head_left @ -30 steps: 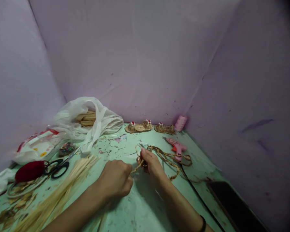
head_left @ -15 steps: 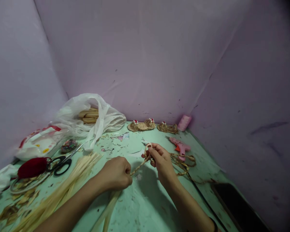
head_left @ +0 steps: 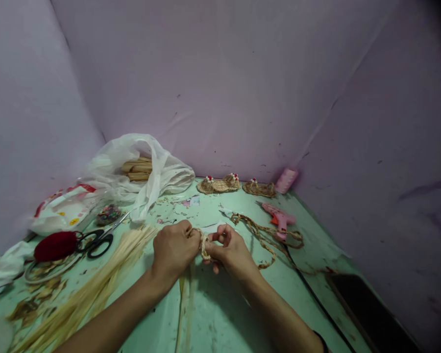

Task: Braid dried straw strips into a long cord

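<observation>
A twisted straw-coloured fibre cord (head_left: 205, 249) forms a small loop between my two hands. My left hand (head_left: 175, 249) is closed on one side of it, and loose pale strands (head_left: 185, 309) hang down from that fist. On the other side, my right hand (head_left: 226, 249) pinches the loop between thumb and fingers. More twisted cord (head_left: 259, 233) lies slack on the table to the right, behind my right hand. Whether that length joins the loop is hidden by my fingers.
Left are black-handled scissors (head_left: 99, 243), a red pincushion-like pad (head_left: 55, 246), pale fibre strips (head_left: 106, 274) and a white plastic bag (head_left: 165, 169). Small woven slippers (head_left: 220, 184) stand at the back. Right are a pink glue gun (head_left: 281, 220), a pink thread spool (head_left: 286, 180) and a dark phone-like slab (head_left: 367, 309).
My hands have come together, the right one moving left and down toward the left. The cord stretched between them is now a tight loop, and the slack cord behind has shifted left.
</observation>
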A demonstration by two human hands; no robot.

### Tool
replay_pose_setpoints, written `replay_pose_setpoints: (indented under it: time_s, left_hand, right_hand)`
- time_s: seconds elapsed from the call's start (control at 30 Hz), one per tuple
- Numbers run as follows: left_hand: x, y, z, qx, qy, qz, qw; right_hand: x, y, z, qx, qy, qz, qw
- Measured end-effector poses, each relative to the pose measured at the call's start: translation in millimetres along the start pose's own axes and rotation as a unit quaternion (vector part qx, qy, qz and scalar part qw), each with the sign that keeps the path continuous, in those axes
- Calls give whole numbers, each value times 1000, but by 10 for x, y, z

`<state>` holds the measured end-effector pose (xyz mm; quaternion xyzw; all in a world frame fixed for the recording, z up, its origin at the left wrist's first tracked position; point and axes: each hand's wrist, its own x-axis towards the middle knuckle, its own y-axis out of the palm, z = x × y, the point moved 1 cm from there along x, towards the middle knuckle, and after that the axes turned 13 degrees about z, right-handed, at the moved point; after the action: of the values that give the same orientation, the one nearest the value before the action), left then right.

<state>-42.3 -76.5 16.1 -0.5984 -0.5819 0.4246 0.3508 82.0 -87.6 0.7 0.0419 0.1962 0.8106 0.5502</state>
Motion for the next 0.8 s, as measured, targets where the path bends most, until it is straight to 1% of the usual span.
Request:
replay_pose_setpoints:
  time_s: [0.07, 0.17, 0.27, 0.37, 0.47, 0.57, 0.67, 0.8]
  left_hand:
    - [-4, 6, 2, 15, -10, -18, 1000]
    - [-9, -19, -2, 45, -15, -20, 999]
    - [-29, -53, -28, 90, -15, -24, 996]
    - [-71, -74, -68, 133, -7, -27, 991]
    - [-141, -69, -116, 165, 11, -22, 986]
    - [-240, -34, -179, 197, 46, -8, 979]
    - [-321, 14, -239, 213, 78, 15, 974]
    - [-313, 26, -251, 217, 90, 40, 971]
  right_hand:
    - [8, 7, -18, -29, -12, -37, 999]
    - [-4, -6, -15, -100, -6, -40, 994]
    - [-26, -39, 5, -129, 7, 0, 992]
    - [-44, -74, 35, -112, 48, 58, 991]
    - [-66, -96, 83, -93, 91, 81, 988]
    - [-94, -102, 117, -87, 131, 79, 984]
    - [-102, -104, 99, -91, 156, 81, 980]
    - [-63, -133, 15, -132, 157, 34, 978]
